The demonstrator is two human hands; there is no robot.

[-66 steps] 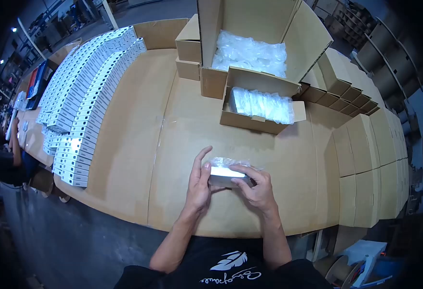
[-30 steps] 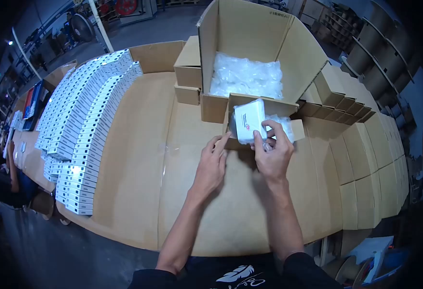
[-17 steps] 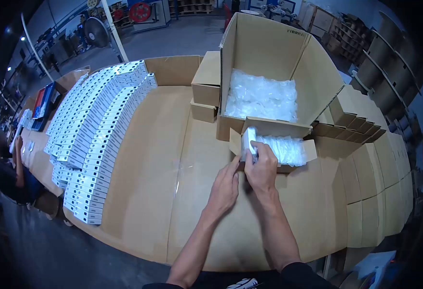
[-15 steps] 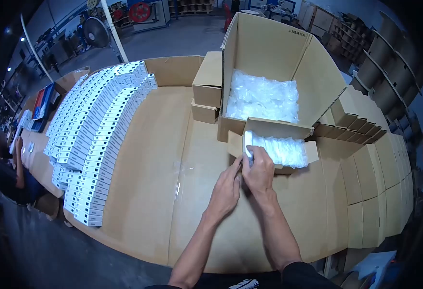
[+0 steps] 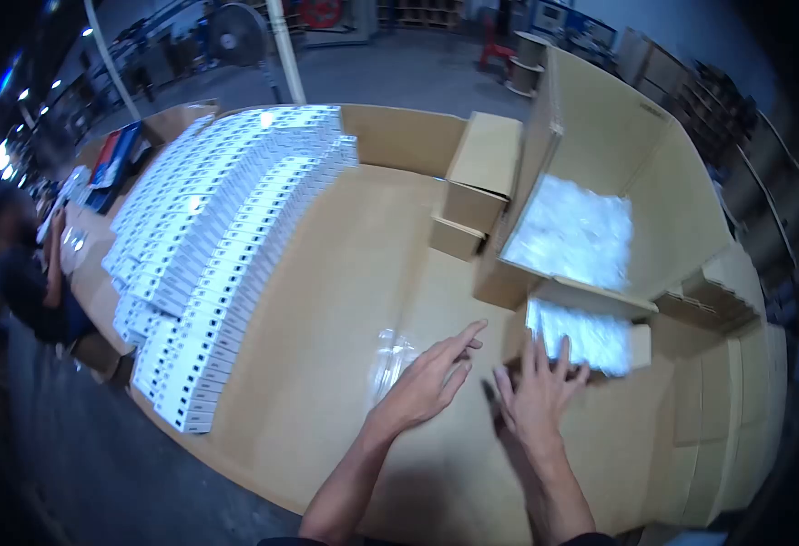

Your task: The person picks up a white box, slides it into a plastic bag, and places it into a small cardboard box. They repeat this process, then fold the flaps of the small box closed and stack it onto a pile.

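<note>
Both hover empty, fingers spread: the left hand (image 5: 422, 387) beside a loose clear bag (image 5: 390, 355) on the cardboard tabletop (image 5: 326, 300), the right hand (image 5: 538, 396) just short of the small carton (image 5: 641, 348), whose wrapped packs (image 5: 581, 335) lie tight together, likely to save room.

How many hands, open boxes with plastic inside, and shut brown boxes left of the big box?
Bare hands: 2, left hand, right hand
Open brown cardboard boxes: 2, large open box, small open box
Closed brown cardboard boxes: 2, upper closed box, lower closed box
Total: 6
</note>
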